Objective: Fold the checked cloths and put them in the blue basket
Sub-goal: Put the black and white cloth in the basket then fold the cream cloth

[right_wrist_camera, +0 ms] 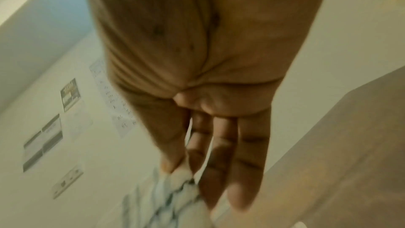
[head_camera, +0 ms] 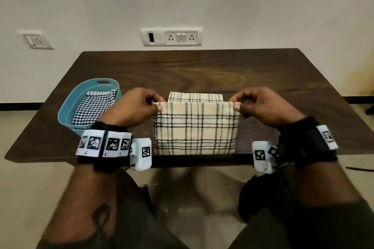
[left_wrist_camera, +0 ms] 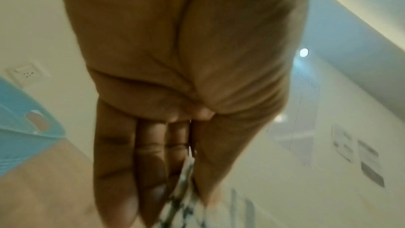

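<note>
A cream cloth with dark checks (head_camera: 195, 127) lies at the table's near edge, its top layer lifted along a raised fold. My left hand (head_camera: 155, 104) pinches the left end of that fold, my right hand (head_camera: 236, 105) the right end. The left wrist view shows the cloth (left_wrist_camera: 184, 197) squeezed between my thumb and fingers (left_wrist_camera: 151, 188). The right wrist view shows the same pinch on the cloth (right_wrist_camera: 175, 190). The blue basket (head_camera: 66, 111) stands at the left with a black-and-white checked cloth (head_camera: 95, 107) folded inside it.
The dark wooden table (head_camera: 202, 70) stands against a white wall with socket plates (head_camera: 172, 37). The blue basket's rim (left_wrist_camera: 24, 120) shows at the left of the left wrist view. Tiled floor and my knees lie below the table's front edge.
</note>
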The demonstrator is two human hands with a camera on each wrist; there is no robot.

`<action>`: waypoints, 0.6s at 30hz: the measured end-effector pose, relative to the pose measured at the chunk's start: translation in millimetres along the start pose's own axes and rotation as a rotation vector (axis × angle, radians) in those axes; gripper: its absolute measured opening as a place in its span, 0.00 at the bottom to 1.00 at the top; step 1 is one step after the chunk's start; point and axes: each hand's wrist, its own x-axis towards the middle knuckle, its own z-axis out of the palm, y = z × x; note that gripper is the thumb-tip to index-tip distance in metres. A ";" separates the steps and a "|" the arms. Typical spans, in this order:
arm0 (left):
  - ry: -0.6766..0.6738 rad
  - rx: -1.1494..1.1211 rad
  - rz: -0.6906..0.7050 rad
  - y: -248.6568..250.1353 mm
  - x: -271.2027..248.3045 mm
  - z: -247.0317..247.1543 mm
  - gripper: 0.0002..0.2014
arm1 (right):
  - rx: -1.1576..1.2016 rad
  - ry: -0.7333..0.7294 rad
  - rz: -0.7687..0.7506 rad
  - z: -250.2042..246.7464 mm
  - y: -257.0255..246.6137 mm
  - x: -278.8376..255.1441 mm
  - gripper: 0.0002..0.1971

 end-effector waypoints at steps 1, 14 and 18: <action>0.049 0.012 0.002 -4.8 15.9 6.7 0.05 | 0.012 0.062 0.009 3.3 4.0 14.2 0.05; 0.096 0.304 -0.139 -50.3 197.8 78.2 0.08 | -0.399 0.203 0.311 39.1 97.8 190.3 0.11; 0.102 0.341 -0.167 -58.9 209.9 84.8 0.09 | -0.485 0.217 0.325 45.9 100.8 201.0 0.11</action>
